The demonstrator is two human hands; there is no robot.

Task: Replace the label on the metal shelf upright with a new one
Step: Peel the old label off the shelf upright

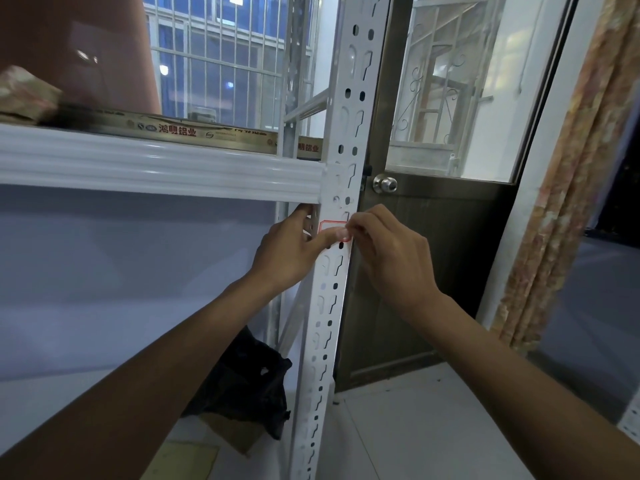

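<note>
Here left hand (291, 247) clasps upright (325, 306), thumb pressing label (330, 226); right hand (391, 251) seemingly pinches its edge.

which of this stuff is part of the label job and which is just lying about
In the job:
label
upright
left hand, thumb on the label
right hand, pinching the label's right edge

Lying about:
black bag
box on the shelf
door knob
curtain
</note>
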